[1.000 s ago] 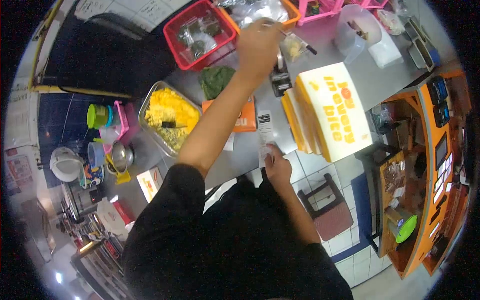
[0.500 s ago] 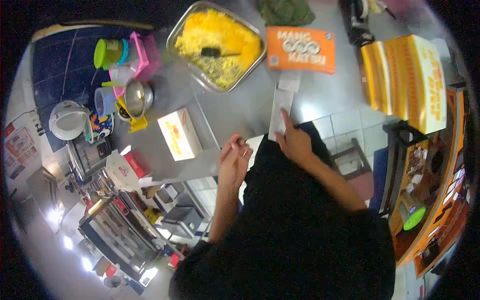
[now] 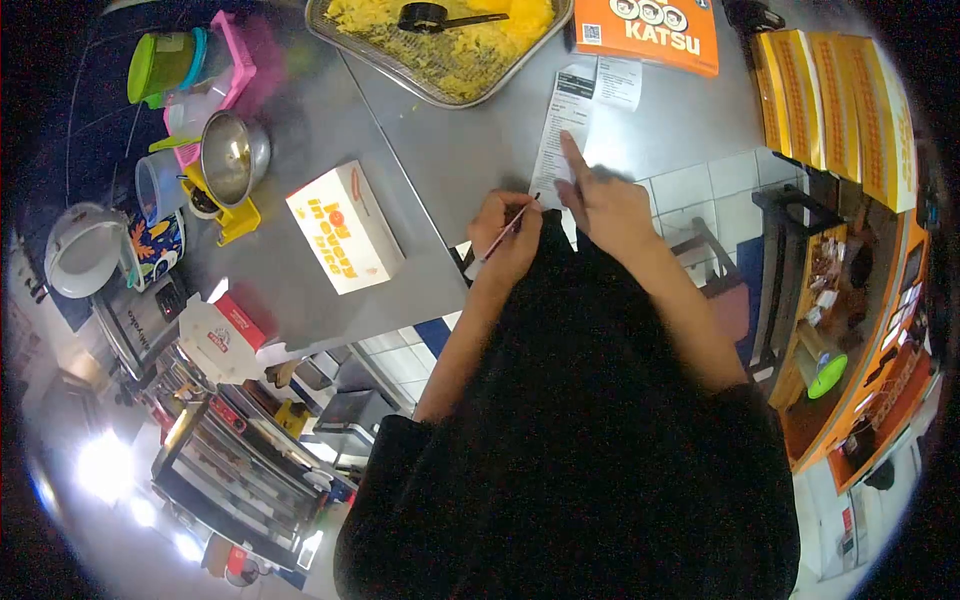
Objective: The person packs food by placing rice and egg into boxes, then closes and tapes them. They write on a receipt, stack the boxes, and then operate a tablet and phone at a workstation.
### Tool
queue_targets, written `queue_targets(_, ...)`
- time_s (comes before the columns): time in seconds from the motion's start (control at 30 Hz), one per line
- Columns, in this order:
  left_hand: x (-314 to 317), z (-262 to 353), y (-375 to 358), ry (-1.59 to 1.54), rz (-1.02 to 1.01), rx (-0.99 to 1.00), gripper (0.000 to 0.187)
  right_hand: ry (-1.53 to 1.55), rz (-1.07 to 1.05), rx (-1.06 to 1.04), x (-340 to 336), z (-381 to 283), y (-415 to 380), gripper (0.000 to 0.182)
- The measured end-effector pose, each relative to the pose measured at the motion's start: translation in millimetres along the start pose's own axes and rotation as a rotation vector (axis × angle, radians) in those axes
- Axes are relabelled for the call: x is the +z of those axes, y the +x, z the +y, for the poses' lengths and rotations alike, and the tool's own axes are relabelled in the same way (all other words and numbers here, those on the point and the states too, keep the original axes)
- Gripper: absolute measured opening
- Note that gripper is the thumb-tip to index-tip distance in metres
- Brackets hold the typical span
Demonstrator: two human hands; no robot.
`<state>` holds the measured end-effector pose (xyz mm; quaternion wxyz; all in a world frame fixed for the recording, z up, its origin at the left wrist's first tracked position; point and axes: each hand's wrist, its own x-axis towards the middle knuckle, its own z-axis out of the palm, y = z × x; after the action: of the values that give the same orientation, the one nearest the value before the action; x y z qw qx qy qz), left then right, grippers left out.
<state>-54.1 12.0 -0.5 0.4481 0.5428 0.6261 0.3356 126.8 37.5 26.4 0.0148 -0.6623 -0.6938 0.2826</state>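
Beside the receipt (image 3: 562, 135) on the steel surface (image 3: 470, 170), the left hand (image 3: 505, 235) gripped a pen (image 3: 510, 225) — the right hand (image 3: 605, 205), holding nothing, pinned the slip with one finger — apparently nothing yet written.

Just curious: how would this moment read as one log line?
left hand: holds pen | right hand: finger on receipt | counter

Long white receipt (image 3: 562, 135) flat on steel counter; thin pen (image 3: 510, 227) tilted.
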Motion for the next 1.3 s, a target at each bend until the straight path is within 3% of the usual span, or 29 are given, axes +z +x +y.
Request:
queue_targets(0.07, 0.7, 2.7, -2.8, 0.145, 0.019, 0.179, 0.014, 0.058, -0.031, -0.014, -5.9, 4.3, -0.3, 0.073)
queue_targets(0.3, 13.4, 5.3, -6.1, 0.18, 0.142, 0.098, 0.012, 0.057, -0.115, -0.104, -18.7, 11.0, -1.5, 0.083)
queue_targets(0.43, 11.7, 7.4, -4.5, 0.267, 0.076, 0.099, 0.017, 0.049, -0.111, -0.099, -12.1, 12.1, -1.8, 0.094)
queue_targets(0.5, 11.2, 7.3, -0.8, 0.385, -0.036, 0.405, 0.015, 0.068, -0.129, -0.096, -13.9, 14.3, -1.8, 0.095)
queue_targets(0.53, 12.7, 5.4, -1.8, 0.386, -0.038, 0.408, 0.015, 0.083, -0.148, -0.096, -15.4, 15.2, -1.4, 0.096)
queue_targets(0.63, 15.0, 8.5, -3.5, 0.297, 0.094, 0.295, 0.014, 0.114, -0.197, -0.096, -17.5, 17.2, -0.8, 0.095)
queue_targets(0.7, 13.2, 16.2, -4.8, 0.132, 0.154, 0.053, 0.015, 0.123, -0.222, -0.086, -22.5, 16.0, 0.9, 0.091)
queue_targets(0.77, 12.5, 25.1, -4.0, 0.157, 0.141, 0.05, 0.015, 0.133, -0.247, -0.079, -19.4, 17.7, 1.3, 0.087)
queue_targets(0.83, 11.6, 24.5, -4.2, 0.181, 0.126, 0.046, 0.015, 0.158, -0.037, -0.155, -10.0, 21.2, 0.3, 0.08)
queue_targets(0.93, 11.7, 21.1, -3.9, 0.255, 0.061, 0.15, 0.016, 0.122, -0.111, -0.079, -10.0, 17.9, 0.4, 0.076)
queue_targets(1.03, 17.1, 20.9, -4.3, 0.143, 0.135, -0.012, 0.015, 0.132, -0.137, -0.063, -11.3, 17.1, 0.8, 0.076)
queue_targets(1.13, 14.4, 16.1, -4.5, 0.28, 0.034, 0.114, 0.014, 0.129, -0.119, -0.065, -12.2, 17.7, -0.4, 0.076)
queue_targets(1.23, 13.0, 19.2, -6.3, 0.354, 0.153, 0.06, 0.018, 0.256, -0.012, -0.121, 8.7, 25.7, 3.1, 0.08)
queue_targets(1.27, 9.4, -27.8, -8.6, 0.231, 0.174, 0.207, 0.018, 0.303, -0.126, -0.005, 8.9, 16.9, 2.7, 0.065)
queue_targets(1.3, -5.7, -62.6, -2.5, -0.092, 0.151, -0.063, 0.017, 0.187, -0.135, -0.164, 50.2, 33.7, 5.4, 0.037)
